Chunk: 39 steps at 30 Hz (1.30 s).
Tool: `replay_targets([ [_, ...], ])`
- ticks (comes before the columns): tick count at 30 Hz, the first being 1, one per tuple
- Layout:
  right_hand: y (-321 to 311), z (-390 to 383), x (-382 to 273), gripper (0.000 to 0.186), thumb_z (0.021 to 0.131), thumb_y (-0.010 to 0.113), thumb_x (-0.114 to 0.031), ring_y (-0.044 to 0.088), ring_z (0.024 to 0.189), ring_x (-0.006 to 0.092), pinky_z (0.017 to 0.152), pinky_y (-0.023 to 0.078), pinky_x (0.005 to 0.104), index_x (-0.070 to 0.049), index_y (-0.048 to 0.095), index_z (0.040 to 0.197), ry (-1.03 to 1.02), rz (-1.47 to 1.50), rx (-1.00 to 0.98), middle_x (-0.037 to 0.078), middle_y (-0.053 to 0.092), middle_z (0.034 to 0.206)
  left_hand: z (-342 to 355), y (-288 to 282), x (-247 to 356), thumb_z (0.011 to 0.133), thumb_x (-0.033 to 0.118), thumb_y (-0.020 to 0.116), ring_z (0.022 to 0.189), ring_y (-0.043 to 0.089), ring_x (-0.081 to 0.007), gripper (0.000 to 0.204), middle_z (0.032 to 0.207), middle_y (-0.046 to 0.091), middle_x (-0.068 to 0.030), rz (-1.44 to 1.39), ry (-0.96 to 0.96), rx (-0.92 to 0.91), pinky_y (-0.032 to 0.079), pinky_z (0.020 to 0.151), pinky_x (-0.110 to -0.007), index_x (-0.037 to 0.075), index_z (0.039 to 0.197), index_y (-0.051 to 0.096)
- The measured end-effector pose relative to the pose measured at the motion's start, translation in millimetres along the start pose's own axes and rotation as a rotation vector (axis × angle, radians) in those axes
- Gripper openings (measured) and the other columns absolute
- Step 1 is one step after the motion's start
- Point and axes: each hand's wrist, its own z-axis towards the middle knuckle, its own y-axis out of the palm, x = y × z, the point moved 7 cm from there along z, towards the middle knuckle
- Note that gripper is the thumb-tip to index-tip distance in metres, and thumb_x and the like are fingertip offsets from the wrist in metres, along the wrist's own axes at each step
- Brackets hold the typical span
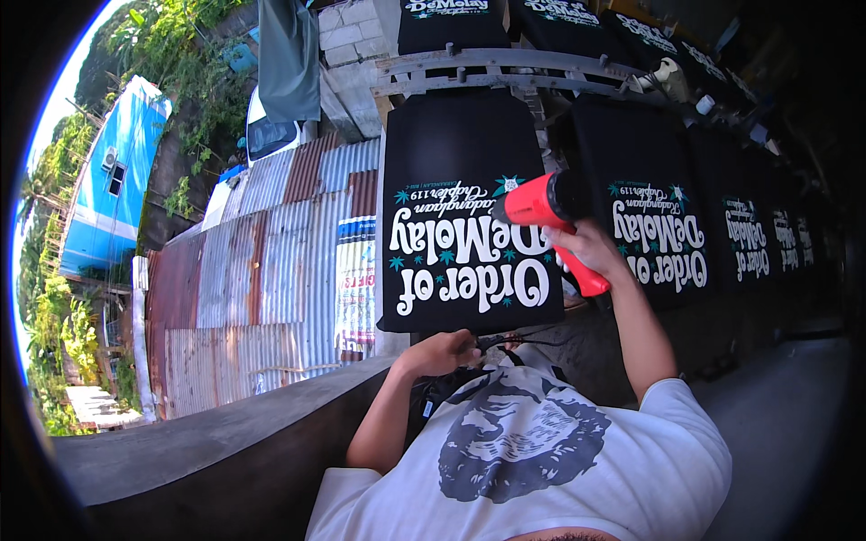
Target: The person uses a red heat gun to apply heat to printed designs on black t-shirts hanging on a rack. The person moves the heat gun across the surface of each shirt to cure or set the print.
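My right hand is wrapped round the handle of a red and black hair dryer, held over the right side of a black printed shirt. The shirt lies flat and bears large white lettering with small green leaf shapes, upside down from where I stand. Close to my body, my left hand is closed on a thin black cord just below the shirt's near edge. Part of the cord and the left fingertips are hidden.
More black printed shirts stand in a row to the right, others beyond a metal rail. A concrete ledge runs along the left, with corrugated roofs past it.
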Motion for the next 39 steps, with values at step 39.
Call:
replay_targets([
  [39,29.2,-54.0,-23.6,0.04,0.099,0.071,-0.037,0.065,0.065,0.0128,0.058,0.055,0.0297,-0.003,0.068,0.12,-0.098,0.089,0.101,0.006,0.069,0.088,-12.9,16.8,-17.1,0.105,0.045,0.06,0.092,0.069,-0.0369,0.045,0.095,0.071,-0.0204,0.015,0.102,0.016,0.052,0.082,-0.044,0.0,0.11,0.061],
])
